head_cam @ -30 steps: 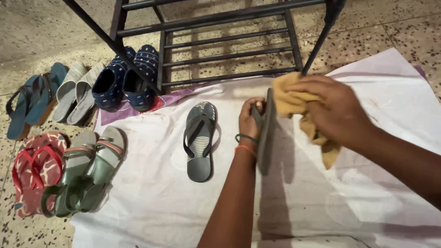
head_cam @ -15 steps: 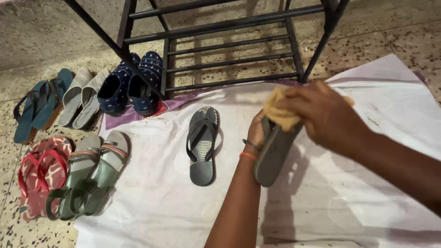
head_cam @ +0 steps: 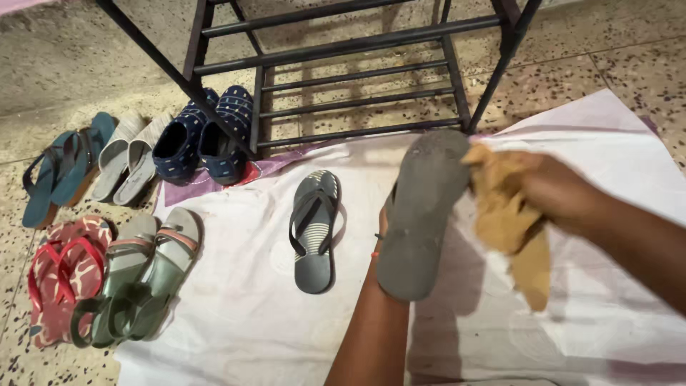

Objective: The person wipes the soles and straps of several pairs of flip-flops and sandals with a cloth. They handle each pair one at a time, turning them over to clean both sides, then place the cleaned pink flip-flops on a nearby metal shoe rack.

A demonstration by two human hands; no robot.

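The grey flip-flop has turned sole-up since a moment ago — the left hand, mostly hidden behind it, grips it over the white sheet. The right hand clutches the yellow cloth beside the sole. Its mate lies flat nearby — the metal rack stands beyond.

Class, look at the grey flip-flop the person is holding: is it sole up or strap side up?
Sole up. The held flip-flop shows its plain, scuffed underside; no straps visible, unlike its mate on the sheet.
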